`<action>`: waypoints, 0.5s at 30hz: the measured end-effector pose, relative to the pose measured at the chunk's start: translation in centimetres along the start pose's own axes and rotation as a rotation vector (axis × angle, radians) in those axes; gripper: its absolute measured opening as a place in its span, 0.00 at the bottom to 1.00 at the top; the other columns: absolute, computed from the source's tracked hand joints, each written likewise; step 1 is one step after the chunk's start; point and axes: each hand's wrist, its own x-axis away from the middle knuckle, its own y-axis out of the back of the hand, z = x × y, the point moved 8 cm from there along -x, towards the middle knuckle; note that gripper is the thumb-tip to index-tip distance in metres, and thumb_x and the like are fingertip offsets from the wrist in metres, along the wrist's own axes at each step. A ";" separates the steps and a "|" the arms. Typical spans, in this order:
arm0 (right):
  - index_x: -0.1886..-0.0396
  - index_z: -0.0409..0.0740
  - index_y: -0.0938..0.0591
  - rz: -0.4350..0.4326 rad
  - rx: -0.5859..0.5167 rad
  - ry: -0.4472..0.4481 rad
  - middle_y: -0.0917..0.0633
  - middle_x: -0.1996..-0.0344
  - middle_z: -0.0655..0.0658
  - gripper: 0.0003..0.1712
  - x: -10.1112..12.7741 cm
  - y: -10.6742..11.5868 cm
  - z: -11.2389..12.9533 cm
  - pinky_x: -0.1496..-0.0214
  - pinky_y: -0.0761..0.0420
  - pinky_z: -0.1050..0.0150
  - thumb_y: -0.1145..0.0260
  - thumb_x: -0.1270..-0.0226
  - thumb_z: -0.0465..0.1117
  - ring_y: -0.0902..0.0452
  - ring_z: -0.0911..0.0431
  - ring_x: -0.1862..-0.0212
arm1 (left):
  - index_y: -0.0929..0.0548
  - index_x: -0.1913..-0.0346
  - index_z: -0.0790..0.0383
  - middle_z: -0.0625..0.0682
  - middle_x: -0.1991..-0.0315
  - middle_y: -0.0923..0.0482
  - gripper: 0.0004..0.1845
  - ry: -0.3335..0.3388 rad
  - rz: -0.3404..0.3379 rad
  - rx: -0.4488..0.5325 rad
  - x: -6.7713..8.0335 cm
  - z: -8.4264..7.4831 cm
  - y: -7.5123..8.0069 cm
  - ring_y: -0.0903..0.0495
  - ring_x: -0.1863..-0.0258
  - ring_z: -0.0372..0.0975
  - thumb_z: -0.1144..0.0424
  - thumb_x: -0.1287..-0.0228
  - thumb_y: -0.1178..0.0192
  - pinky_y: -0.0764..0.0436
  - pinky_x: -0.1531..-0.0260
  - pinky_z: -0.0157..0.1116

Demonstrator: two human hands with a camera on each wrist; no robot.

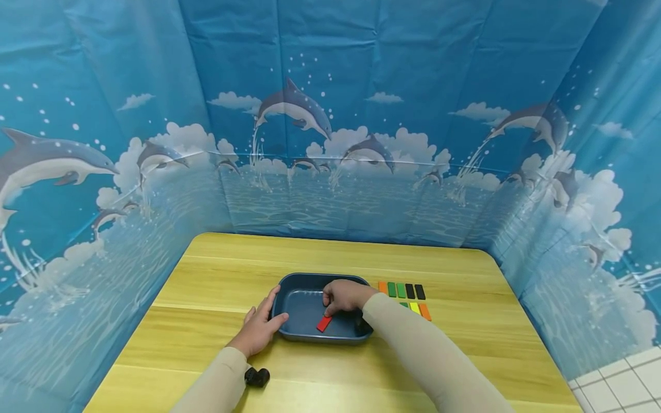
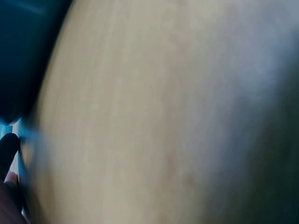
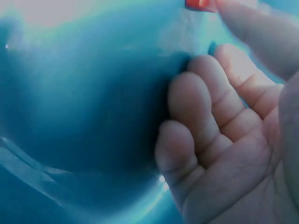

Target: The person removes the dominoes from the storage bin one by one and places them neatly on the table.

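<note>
A dark blue rectangular tray [image 1: 304, 310] sits on the wooden table. In it lies a small red block [image 1: 323, 324], seen as a red piece [image 3: 200, 4] at the top of the right wrist view. My right hand [image 1: 347, 296] reaches into the tray from the right, its thumb tip touching the block's end. The other fingers [image 3: 189, 95] are loosely bent, apart from the block. My left hand [image 1: 256, 328] rests against the tray's left wall, with fingers along the outside and the thumb over the rim. The left wrist view barely catches this hand.
Beside the tray on the right, coloured blocks lie in two rows, among them a black block [image 1: 420, 292], a green block [image 1: 400, 290] and an orange block [image 1: 425, 312]. The right forearm hides part of the nearer row. A dolphin-print curtain [image 1: 330, 189] surrounds the table [image 1: 206, 304].
</note>
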 end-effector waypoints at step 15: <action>0.70 0.54 0.21 -0.136 0.014 -0.036 0.23 0.73 0.54 0.20 -0.2 0.4 0.2 0.66 0.30 0.66 0.19 0.40 0.57 0.30 0.59 0.69 | 0.52 0.13 0.39 0.56 0.14 0.49 0.39 -0.007 -0.008 -0.012 -0.5 0.5 0.0 0.49 0.15 0.54 0.48 0.19 0.46 0.69 0.19 0.62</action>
